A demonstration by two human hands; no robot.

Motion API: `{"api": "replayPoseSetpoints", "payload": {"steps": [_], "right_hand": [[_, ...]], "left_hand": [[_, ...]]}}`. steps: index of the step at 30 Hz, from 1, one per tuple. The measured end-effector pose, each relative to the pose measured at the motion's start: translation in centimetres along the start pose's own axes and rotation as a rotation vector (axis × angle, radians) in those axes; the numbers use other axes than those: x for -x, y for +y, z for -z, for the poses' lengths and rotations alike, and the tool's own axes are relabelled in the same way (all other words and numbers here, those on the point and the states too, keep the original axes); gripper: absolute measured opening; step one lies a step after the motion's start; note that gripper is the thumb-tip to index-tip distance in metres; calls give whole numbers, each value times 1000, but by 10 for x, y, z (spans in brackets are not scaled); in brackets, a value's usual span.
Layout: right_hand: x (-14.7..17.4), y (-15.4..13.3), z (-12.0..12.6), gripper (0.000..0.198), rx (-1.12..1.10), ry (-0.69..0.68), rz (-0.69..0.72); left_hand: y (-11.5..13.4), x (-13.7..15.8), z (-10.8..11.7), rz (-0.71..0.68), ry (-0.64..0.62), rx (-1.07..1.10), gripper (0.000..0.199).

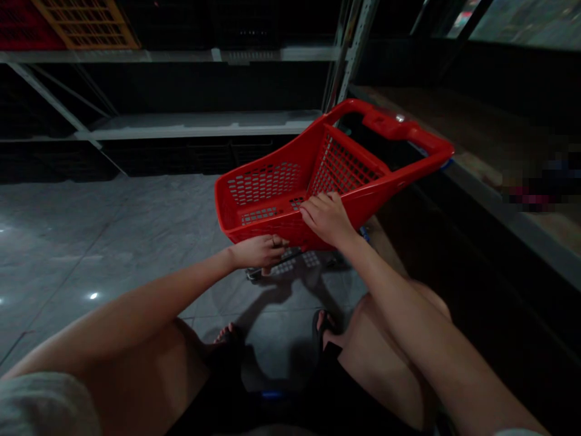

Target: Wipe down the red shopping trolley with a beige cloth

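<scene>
A grey tiled floor — glossy — carries the red shopping cart.

A shopping cart stands on the floor before the person's feet, its handle at the right end. The right hand lies on the cart's near rim; the left hand is farther left, at the outer side below that rim, contact unclear. Behind the cart runs a lower shelf, with an upper shelf above it bearing crates side by side at its left. Right of the cart, near the handle, is a table.
</scene>
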State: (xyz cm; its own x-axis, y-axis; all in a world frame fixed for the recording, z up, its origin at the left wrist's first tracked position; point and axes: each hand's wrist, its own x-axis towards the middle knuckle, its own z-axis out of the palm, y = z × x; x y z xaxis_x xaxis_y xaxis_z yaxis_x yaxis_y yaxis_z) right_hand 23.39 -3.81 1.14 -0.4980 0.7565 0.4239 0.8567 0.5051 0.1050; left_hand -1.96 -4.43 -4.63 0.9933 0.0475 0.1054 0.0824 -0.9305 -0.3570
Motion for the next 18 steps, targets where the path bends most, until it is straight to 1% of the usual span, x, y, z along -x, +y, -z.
{"api": "replayPoseSetpoints", "payload": {"steps": [1,3,4,5,6,7,8,10,12,14,16,18], "right_hand": [[0,1,1,37,1,-7,16],[1,2,3,35,-1,-21,38],[1,2,3,35,-2,-24,44],[1,1,3,35,-2,-24,45],[1,1,2,35,1,-19,43],[1,1,1,36,8,-14,41],[1,1,1,37,19,-8,42],[1,1,0,38,43,-3,48],[1,0,-1,36,58,-4,58],[1,0,-1,35,62,-9,65],[0,0,-3,35,49,-11,67],[0,1,-5,35,20,0,61]], "left_hand": [[-7,1,17,70,40,-52,11],[-18,4,48,265,124,-147,15],[-21,8,59,346,153,-177,16],[-23,13,66,392,165,-192,17],[-22,19,67,394,150,-192,16],[-19,25,64,352,105,-175,15],[-16,31,56,280,42,-143,14],[-6,41,32,150,-98,-53,12],[4,47,6,91,-230,50,8],[9,50,-13,59,-329,127,8],[9,52,-15,17,-378,174,11],[3,55,-2,25,-334,160,11]]}}
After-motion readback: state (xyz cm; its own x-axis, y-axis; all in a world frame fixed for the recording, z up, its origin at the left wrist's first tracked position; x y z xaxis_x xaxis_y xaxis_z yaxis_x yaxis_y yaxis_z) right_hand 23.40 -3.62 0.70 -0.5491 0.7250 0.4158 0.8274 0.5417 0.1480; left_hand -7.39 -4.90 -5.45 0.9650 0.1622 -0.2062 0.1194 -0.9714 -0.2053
